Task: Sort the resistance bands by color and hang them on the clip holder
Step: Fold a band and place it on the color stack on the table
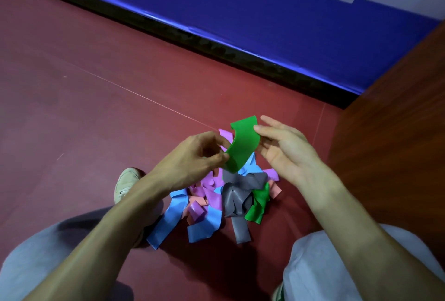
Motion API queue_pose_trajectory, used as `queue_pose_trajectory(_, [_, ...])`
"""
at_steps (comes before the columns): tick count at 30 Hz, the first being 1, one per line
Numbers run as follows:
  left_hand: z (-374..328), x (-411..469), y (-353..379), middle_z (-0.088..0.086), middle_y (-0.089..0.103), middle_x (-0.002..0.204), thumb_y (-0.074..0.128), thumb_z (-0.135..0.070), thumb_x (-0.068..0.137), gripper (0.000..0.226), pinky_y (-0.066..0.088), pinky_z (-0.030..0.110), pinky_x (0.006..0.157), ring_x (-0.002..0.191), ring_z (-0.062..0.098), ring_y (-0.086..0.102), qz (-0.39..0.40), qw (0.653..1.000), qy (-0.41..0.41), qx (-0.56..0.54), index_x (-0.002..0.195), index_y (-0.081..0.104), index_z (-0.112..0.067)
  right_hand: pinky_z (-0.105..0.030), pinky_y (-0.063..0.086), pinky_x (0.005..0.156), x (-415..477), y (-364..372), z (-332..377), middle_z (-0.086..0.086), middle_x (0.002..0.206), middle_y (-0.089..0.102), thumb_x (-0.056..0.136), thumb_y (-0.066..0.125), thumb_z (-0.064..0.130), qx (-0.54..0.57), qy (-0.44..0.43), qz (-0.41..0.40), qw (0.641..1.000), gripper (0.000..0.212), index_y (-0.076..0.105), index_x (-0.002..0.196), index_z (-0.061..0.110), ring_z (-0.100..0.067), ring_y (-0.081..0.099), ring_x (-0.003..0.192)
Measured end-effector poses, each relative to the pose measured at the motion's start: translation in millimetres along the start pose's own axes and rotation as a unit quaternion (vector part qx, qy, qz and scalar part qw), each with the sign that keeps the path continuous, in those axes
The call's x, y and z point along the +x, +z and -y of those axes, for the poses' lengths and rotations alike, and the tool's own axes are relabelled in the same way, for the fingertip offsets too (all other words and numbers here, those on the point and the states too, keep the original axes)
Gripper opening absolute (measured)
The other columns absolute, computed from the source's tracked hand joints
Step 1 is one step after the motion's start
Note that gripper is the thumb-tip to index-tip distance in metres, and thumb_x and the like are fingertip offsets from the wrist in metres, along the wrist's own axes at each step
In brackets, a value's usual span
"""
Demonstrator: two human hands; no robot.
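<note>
So the green band was up in the middle of the frame, held just above the pile of mixed bands on the red floor. The left hand was pinching its lower left edge between thumb and fingertips. The right hand had its thumb on the upper right edge with the fingers mostly straight behind it, a light pinch as far as I could tell.

Handling-wise this stuff looked thin, floppy and really light; the band curved under its own weight. Probably a bit grabby and stretchy too, so I'd hold it by the flat ends like this rather than the middle, and not tug. There was another green one at the lower right of the pile, tucked against a crumpled grey band, so I'd lift that out gently or the purple and blue ones come along. No clip holder in view anywhere.
</note>
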State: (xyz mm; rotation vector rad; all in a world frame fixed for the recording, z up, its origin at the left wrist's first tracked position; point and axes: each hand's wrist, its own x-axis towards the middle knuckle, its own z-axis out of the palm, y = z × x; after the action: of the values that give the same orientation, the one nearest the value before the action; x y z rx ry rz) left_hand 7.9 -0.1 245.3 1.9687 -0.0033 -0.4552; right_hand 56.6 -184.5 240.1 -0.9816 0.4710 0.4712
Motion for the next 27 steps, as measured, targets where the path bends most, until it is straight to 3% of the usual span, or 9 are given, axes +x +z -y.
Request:
queue_pose_trajectory(2, [1.2, 2.6, 2.0, -0.002, 0.072, 0.096, 0.063, -0.021, 0.09, 0.031, 0.053, 0.042, 0.089, 0.092, 0.019, 0.069, -0.002, 0.999, -0.036, 0.01, 0.12, 0.056, -0.015, -0.026, 0.056, 0.069, -1.3, 1.4, 0.5, -0.015, 0.099, 0.066, 0.084, 0.056, -0.012, -0.059, -0.032, 0.034, 0.997, 0.047, 0.053, 0.128, 0.005, -0.019, 0.067, 0.078])
queue_pose_trajectory(4, [-0.7, 4.8, 2.7, -0.002, 0.07, 0.105, 0.065, -0.024, 0.089, 0.045, 0.052, 0.032, 0.093, 0.098, 0.011, 0.067, -0.027, 0.997, -0.06, -0.04, 0.131, 0.051, -0.012, -0.022, 0.054, 0.067, -4.4, 3.9, -0.7, -0.012, 0.093, 0.067, 0.083, 0.056, -0.014, -0.12, -0.067, 0.075, 0.988, 0.045, 0.057, 0.121, 0.009, -0.016, 0.066, 0.074])
queue_pose_trajectory(8, [-11.1, 6.4, -0.9, 0.008, 0.071, 0.103, 0.061, -0.018, 0.076, 0.043, 0.045, 0.03, 0.099, 0.096, 0.016, 0.067, -0.085, 0.951, -0.1, -0.281, 0.12, 0.061, -0.015, -0.02, 0.053, 0.062, -8.7, 5.4, -2.7, -0.003, 0.08, 0.07, 0.081, 0.057, -0.017, -0.195, -0.111, 0.125, 0.967, 0.046, 0.06, 0.113, 0.015, -0.013, 0.066, 0.068])
queue_pose_trajectory(12, [-14.9, 7.3, -4.1, 0.009, 0.069, 0.093, 0.054, -0.01, 0.079, 0.035, 0.048, 0.029, 0.081, 0.08, 0.017, 0.062, -0.102, 0.919, -0.075, -0.374, 0.111, 0.067, -0.012, -0.02, 0.051, 0.063, -6.9, 4.3, -6.0, -0.001, 0.074, 0.069, 0.08, 0.059, -0.018, -0.25, -0.145, 0.125, 0.949, 0.046, 0.061, 0.108, 0.018, -0.012, 0.062, 0.065])
queue_pose_trajectory(15, [-14.7, 4.9, -3.2, 0.003, 0.069, 0.082, 0.06, -0.002, 0.089, 0.02, 0.051, 0.022, 0.067, 0.067, 0.009, 0.061, -0.171, 0.938, -0.02, -0.302, 0.104, 0.068, -0.013, -0.017, 0.049, 0.063, -4.8, 3.9, -8.8, 0.001, 0.074, 0.069, 0.08, 0.06, -0.018, -0.288, -0.158, 0.128, 0.936, 0.047, 0.061, 0.108, 0.02, -0.015, 0.061, 0.068])
queue_pose_trajectory(19, [-13.4, 4.4, -2.8, 0.004, 0.068, 0.076, 0.065, -0.006, 0.087, 0.013, 0.051, 0.02, 0.061, 0.065, 0.006, 0.06, -0.206, 0.958, 0.037, -0.194, 0.092, 0.07, -0.017, -0.026, 0.051, 0.075, -4.5, 2.7, -11.7, -0.002, 0.081, 0.068, 0.082, 0.063, -0.011, -0.347, -0.176, 0.144, 0.91, 0.042, 0.061, 0.104, 0.025, -0.022, 0.06, 0.078])
queue_pose_trajectory(23, [-15.1, 1.6, -4.5, 0.004, 0.071, 0.08, 0.065, -0.007, 0.088, 0.012, 0.047, 0.015, 0.061, 0.067, 0.002, 0.061, -0.197, 0.97, 0.074, -0.122, 0.087, 0.069, -0.018, -0.029, 0.053, 0.086, -8.9, 6.7, -12.0, -0.004, 0.095, 0.072, 0.081, 0.067, 0.018, -0.361, -0.208, 0.165, 0.894, 0.019, 0.066, 0.1, 0.017, -0.014, 0.067, 0.092])
queue_pose_trajectory(25, [-14.0, 0.3, -4.7, 0.003, 0.071, 0.08, 0.064, -0.007, 0.088, 0.012, 0.051, 0.022, 0.064, 0.071, 0.008, 0.065, -0.182, 0.976, 0.085, -0.087, 0.087, 0.069, -0.018, -0.027, 0.052, 0.079, -10.0, 8.0, -11.2, 0.005, 0.084, 0.07, 0.083, 0.069, 0.017, -0.384, -0.256, 0.151, 0.874, 0.007, 0.068, 0.09, 0.018, -0.008, 0.064, 0.081])
queue_pose_trajectory(27, [-13.4, -0.4, -4.5, 0.007, 0.071, 0.081, 0.065, -0.011, 0.089, 0.01, 0.056, 0.037, 0.073, 0.078, 0.022, 0.067, -0.179, 0.978, 0.089, -0.054, 0.088, 0.069, -0.021, -0.017, 0.048, 0.069, -9.9, 8.3, -11.4, 0.012, 0.073, 0.067, 0.086, 0.069, 0.011, -0.41, -0.302, 0.128, 0.851, 0.012, 0.069, 0.08, 0.021, 0.0, 0.06, 0.071])
